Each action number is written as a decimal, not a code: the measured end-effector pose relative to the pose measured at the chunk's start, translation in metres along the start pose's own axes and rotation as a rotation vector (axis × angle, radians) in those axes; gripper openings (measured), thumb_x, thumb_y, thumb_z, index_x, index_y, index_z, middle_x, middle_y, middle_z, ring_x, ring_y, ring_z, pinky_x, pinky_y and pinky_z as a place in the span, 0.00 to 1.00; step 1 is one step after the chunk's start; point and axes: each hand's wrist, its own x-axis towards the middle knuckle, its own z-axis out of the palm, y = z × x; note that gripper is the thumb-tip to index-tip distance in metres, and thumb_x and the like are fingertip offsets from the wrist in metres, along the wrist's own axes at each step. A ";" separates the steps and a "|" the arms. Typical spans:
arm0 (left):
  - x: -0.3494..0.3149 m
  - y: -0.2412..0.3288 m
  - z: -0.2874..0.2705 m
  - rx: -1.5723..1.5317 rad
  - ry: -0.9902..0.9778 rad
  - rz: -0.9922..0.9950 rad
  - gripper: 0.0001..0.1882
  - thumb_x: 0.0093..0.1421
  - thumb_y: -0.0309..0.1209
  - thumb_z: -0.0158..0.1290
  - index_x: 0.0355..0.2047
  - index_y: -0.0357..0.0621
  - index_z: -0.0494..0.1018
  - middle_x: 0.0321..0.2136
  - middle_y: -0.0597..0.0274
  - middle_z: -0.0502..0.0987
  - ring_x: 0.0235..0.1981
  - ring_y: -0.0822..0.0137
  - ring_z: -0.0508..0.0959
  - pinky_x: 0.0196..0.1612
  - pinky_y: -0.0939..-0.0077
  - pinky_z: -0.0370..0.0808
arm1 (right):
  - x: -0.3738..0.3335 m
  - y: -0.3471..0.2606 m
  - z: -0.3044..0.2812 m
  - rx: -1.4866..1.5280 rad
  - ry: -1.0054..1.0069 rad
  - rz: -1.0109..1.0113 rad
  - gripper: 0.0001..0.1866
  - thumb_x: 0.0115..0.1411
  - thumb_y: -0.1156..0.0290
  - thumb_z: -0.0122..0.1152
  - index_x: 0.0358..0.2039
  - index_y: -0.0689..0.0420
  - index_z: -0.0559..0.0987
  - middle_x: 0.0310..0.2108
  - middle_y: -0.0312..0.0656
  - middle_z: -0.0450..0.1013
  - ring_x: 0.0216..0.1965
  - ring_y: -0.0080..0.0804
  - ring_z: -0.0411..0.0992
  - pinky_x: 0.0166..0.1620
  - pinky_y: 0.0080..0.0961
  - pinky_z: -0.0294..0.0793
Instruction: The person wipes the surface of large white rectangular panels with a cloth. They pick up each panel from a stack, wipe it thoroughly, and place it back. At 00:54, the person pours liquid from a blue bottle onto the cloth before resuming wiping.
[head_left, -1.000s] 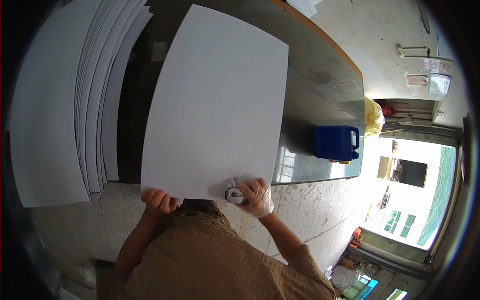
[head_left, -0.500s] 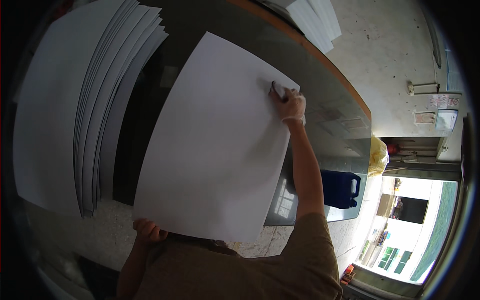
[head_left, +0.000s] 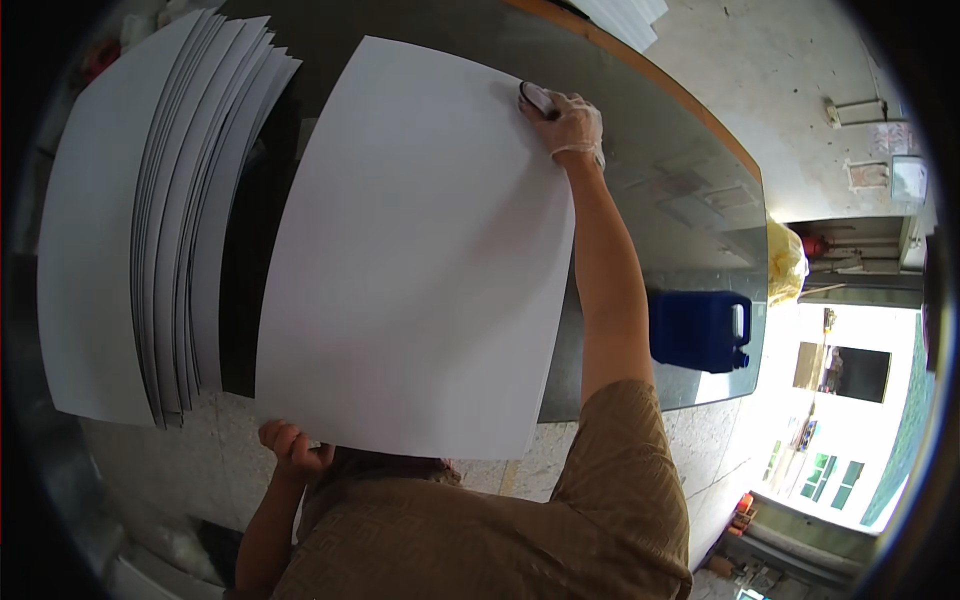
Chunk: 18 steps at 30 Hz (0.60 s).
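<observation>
A large white sheet (head_left: pixel 410 250) lies on the dark glossy table. At its near left corner my left hand (head_left: pixel 294 446) is closed on the sheet's edge, with its fingers curled. My right hand (head_left: pixel 572 125), in a thin see-through glove, reaches to the sheet's far right corner. Its fingers close round a small oval pad (head_left: pixel 538 98), whitish with a dark rim; its exact kind is not clear. The pad rests on or just over the sheet.
A fanned stack of white sheets (head_left: pixel 110 240) lies at the left. On the right of the table (head_left: pixel 690 235) a dark blue jerrycan (head_left: pixel 700 332) lies along the glass. More white sheets (head_left: pixel 622 18) stick out beyond the far edge. A yellow bag (head_left: pixel 785 262) sits past the right end.
My right hand has slid the pad farther away along the sheet's right side, to the far corner. My left hand stays at the near left corner. The whole view has shifted slightly.
</observation>
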 end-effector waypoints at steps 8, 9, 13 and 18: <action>0.008 -0.005 0.006 -0.083 0.013 0.074 0.25 0.51 0.29 0.60 0.46 0.44 0.59 0.47 0.56 0.60 0.46 0.54 0.64 0.49 0.51 0.62 | -0.300 -0.056 -0.080 0.068 -0.043 -0.072 0.27 0.41 0.48 0.77 0.40 0.48 0.83 0.36 0.41 0.74 0.42 0.47 0.72 0.44 0.47 0.73; 0.007 -0.005 0.006 -0.095 0.029 0.081 0.25 0.51 0.27 0.60 0.46 0.43 0.60 0.47 0.56 0.60 0.47 0.54 0.64 0.49 0.51 0.62 | -0.346 -0.068 -0.098 0.082 -0.119 -0.089 0.29 0.40 0.49 0.77 0.42 0.48 0.81 0.36 0.42 0.73 0.42 0.46 0.71 0.42 0.46 0.73; 0.007 -0.006 0.009 -0.184 0.040 0.101 0.23 0.53 0.26 0.58 0.47 0.42 0.63 0.48 0.53 0.62 0.49 0.52 0.66 0.51 0.49 0.63 | -0.487 -0.129 -0.161 0.183 -0.176 -0.001 0.23 0.43 0.54 0.78 0.36 0.53 0.81 0.30 0.40 0.73 0.34 0.41 0.74 0.36 0.43 0.73; 0.016 -0.007 -0.023 -0.292 -0.099 0.081 0.22 0.58 0.28 0.55 0.52 0.38 0.64 0.51 0.49 0.63 0.54 0.47 0.66 0.56 0.44 0.63 | -0.487 -0.147 -0.220 0.789 -0.449 0.765 0.25 0.57 0.48 0.68 0.37 0.60 0.81 0.26 0.37 0.76 0.28 0.30 0.77 0.30 0.29 0.77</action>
